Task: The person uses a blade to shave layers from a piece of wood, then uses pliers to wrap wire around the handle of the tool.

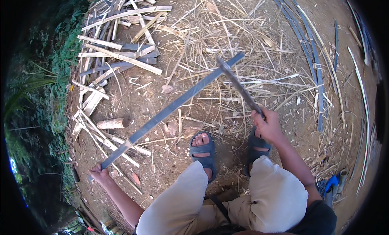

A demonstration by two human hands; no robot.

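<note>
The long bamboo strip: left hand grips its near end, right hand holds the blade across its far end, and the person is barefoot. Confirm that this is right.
One detail is wrong: the person is not barefoot. The head view shows dark sandals on both feet. The rest stands: the left hand grips the near end of the long bamboo strip, and the right hand holds the blade across its far end.

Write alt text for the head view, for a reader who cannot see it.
Seen from above, a seated person's left hand grips one end of a long grey bamboo strip, while the right hand holds a long knife whose blade tip meets the strip's far end. Sandalled feet rest on bare earth littered with split bamboo slats and dry shavings.
</note>
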